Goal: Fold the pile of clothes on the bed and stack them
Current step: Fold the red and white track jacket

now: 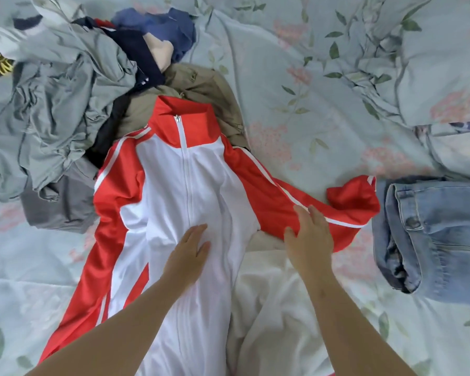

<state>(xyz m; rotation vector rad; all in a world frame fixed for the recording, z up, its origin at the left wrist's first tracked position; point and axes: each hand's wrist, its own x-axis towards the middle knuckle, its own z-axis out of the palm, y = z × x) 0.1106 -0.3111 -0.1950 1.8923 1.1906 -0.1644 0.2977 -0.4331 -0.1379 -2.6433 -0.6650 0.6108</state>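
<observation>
Centrally, a red-and-white jacket [185,185] is laid zipped and face-up on the bed [323,104], its collar [185,112] resting on the unfolded pile [60,90] up-left of it, folded jeans [432,234] beyond its outstretched sleeve [258,191]. The left hand [187,251] is pressed flat on the jacket's white front, grip wide; the right hand [308,237] is laid on that sleeve, fingers straight, grip wide.

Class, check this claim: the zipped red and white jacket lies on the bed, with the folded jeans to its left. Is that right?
Not quite. The head view shows the jeans lying right of the jacket, not left; the rest holds.
</observation>
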